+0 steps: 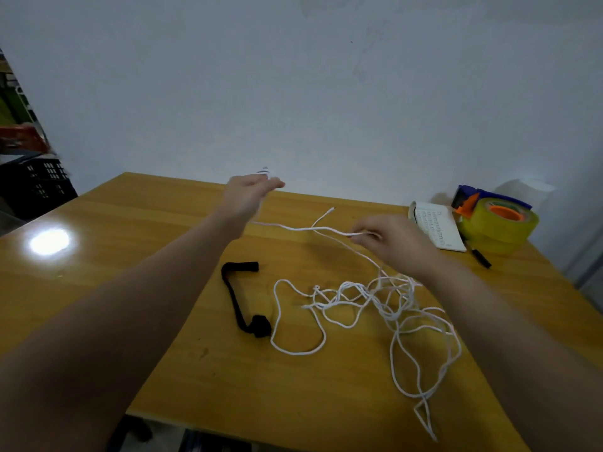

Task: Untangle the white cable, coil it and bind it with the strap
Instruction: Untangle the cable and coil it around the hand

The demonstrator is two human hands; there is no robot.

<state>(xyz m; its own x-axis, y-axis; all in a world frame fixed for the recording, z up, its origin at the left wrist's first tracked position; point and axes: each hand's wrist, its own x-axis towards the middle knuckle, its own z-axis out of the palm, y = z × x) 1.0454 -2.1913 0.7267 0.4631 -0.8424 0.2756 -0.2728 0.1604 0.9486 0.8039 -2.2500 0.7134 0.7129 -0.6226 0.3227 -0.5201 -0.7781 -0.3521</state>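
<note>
The white cable [375, 298] is thin, light and limp; it will not hold a shape and snags on itself wherever its loops cross. Most of it lies in a loose tangle on the bench [130, 256], near the right front edge; one run rises from the tangle to both hands. The left grip [251, 195] is raised above the far edge of the bench, fingers curled round the cable; a small white bundle shows above them, too blurred to read. The right grip [391, 243] pinches the same run between thumb and fingertips. A free end [332, 209] lies beyond the taut span. Recommended hold: a light pinch, feeding the cable through rather than pulling, since tension is likely to tighten the knots. The black strap [241, 298] lies flat just left of the tangle, soft and easily lifted by either end.
</note>
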